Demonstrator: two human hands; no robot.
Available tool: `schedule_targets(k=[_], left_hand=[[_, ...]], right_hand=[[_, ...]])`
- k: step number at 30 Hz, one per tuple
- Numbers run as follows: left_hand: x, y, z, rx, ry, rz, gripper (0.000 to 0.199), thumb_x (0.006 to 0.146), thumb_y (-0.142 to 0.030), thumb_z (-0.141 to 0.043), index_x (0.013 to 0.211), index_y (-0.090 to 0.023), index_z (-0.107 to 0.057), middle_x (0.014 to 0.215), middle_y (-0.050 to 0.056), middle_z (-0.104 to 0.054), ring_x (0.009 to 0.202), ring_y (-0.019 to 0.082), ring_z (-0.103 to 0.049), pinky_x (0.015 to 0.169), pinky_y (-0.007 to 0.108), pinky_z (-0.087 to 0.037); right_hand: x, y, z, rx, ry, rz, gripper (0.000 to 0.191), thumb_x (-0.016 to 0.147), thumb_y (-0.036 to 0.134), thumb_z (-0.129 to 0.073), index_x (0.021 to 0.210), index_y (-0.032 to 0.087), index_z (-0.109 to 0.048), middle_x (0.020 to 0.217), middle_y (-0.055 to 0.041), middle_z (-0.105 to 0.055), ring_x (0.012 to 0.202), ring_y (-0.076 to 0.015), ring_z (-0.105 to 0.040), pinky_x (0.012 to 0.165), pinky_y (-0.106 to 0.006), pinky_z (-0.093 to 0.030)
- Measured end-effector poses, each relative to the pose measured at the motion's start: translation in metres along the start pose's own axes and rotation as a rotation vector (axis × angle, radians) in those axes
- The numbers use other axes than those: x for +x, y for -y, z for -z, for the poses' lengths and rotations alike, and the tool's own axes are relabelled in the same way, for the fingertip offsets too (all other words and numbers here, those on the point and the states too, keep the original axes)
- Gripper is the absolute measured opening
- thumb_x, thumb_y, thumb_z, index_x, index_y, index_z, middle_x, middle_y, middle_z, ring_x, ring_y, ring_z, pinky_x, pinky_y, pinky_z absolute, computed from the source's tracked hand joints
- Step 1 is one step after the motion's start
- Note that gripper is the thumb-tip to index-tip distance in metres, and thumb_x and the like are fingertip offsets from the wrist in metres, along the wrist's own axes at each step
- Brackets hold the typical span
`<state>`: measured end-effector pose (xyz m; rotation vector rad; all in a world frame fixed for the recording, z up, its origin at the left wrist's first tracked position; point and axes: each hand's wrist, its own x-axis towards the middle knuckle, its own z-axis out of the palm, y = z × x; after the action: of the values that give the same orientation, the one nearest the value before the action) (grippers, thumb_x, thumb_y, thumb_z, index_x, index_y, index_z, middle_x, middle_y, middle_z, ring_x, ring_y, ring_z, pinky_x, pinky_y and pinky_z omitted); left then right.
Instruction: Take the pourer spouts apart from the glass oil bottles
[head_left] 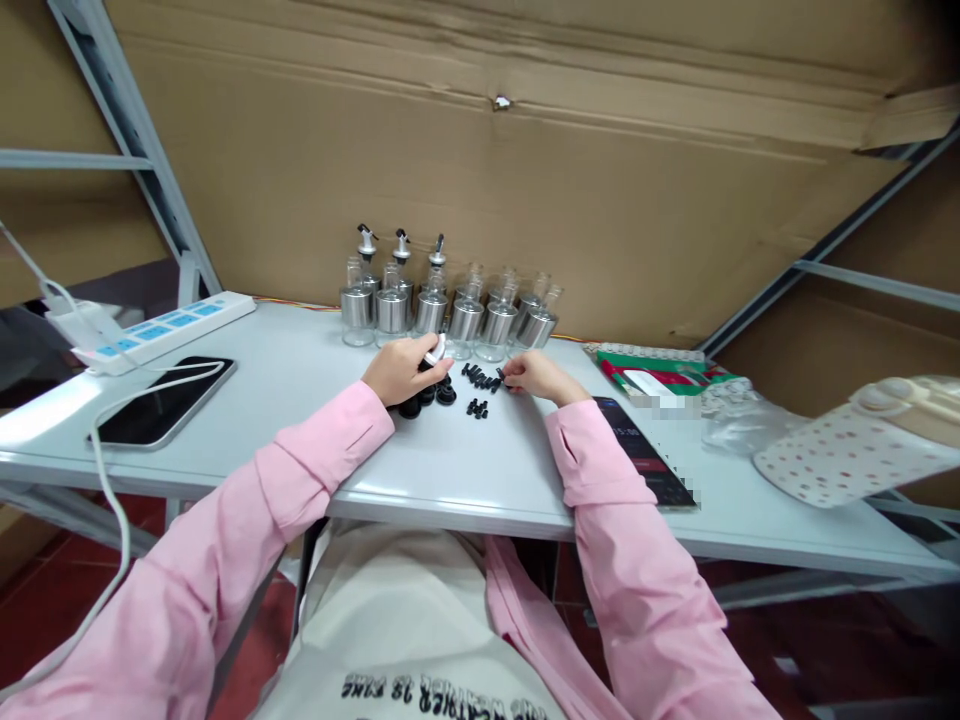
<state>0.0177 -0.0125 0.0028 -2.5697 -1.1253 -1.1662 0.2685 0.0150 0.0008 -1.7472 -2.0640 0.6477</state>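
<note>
My left hand (405,368) is closed around a silvery-white pourer top (436,350), partly covered by my fingers. Round black stoppers (445,392) lie beside and below that hand. With thumb and forefinger, my right hand (541,376) pinches a small black part (501,376) at the end of a row of similar black pieces (478,376). A smaller cluster of black bits (478,409) lies nearer me. Behind both hands stand glass bottles (432,308) with steel sleeves in two rows. Three in the back row carry pourer spouts (402,242); the front ones have bare necks.
A white power strip (176,328) and a phone (169,400) with a white cable lie at left. On the right are a second phone (645,455), green and red packaging (667,372), clear plastic (742,420) and a spotted cup (847,440). Cardboard (525,190) walls off the back.
</note>
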Motion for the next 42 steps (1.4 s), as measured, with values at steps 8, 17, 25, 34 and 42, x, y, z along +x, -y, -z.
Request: schedule_targets(k=[8, 17, 25, 34, 42], left_hand=[[0.0, 0.001, -0.002, -0.008, 0.022, 0.031, 0.03, 0.085, -0.043, -0.039, 0.068, -0.018, -0.045, 0.055, -0.002, -0.048, 0.05, 0.011, -0.044, 0.052, 0.021, -0.031], [-0.001, 0.0, -0.003, -0.034, 0.011, 0.037, 0.031, 0.084, -0.044, -0.038, 0.066, -0.018, -0.043, 0.052, -0.002, -0.045, 0.048, 0.011, -0.042, 0.051, 0.021, -0.03], [-0.001, 0.0, -0.002, -0.054, 0.013, 0.055, 0.031, 0.083, -0.044, -0.038, 0.067, -0.018, -0.043, 0.053, -0.003, -0.044, 0.048, 0.01, -0.039, 0.051, 0.021, -0.031], [-0.002, 0.001, -0.003, -0.062, 0.002, 0.077, 0.031, 0.083, -0.044, -0.039, 0.066, -0.018, -0.045, 0.052, -0.003, -0.045, 0.048, 0.01, -0.041, 0.051, 0.021, -0.03], [-0.003, 0.0, -0.001, -0.093, 0.042, 0.102, 0.03, 0.083, -0.043, -0.04, 0.065, -0.018, -0.044, 0.053, -0.003, -0.044, 0.049, 0.01, -0.041, 0.052, 0.021, -0.031]], right_hand=[[-0.003, 0.018, 0.0, -0.199, -0.1, 0.05, 0.012, 0.07, 0.008, -0.058, 0.074, 0.012, -0.068, 0.065, -0.0039, -0.068, 0.061, -0.0118, -0.06, 0.062, -0.02, -0.043], [-0.003, 0.019, -0.002, -0.244, -0.09, 0.028, 0.014, 0.074, 0.018, -0.059, 0.08, 0.012, -0.07, 0.073, -0.0057, -0.069, 0.064, -0.0125, -0.06, 0.062, -0.02, -0.042], [0.003, 0.009, -0.007, -0.214, -0.028, 0.062, 0.017, 0.072, 0.012, -0.055, 0.081, 0.015, -0.07, 0.064, -0.0005, -0.065, 0.059, -0.0098, -0.056, 0.059, -0.018, -0.041], [0.006, 0.005, -0.008, -0.227, -0.057, 0.088, 0.013, 0.073, 0.013, -0.056, 0.076, 0.015, -0.068, 0.064, -0.0011, -0.065, 0.058, -0.0099, -0.055, 0.058, -0.018, -0.04], [0.003, 0.011, -0.007, -0.19, -0.075, 0.082, 0.011, 0.074, 0.012, -0.055, 0.076, 0.014, -0.066, 0.061, -0.0011, -0.065, 0.059, -0.0108, -0.057, 0.059, -0.019, -0.04]])
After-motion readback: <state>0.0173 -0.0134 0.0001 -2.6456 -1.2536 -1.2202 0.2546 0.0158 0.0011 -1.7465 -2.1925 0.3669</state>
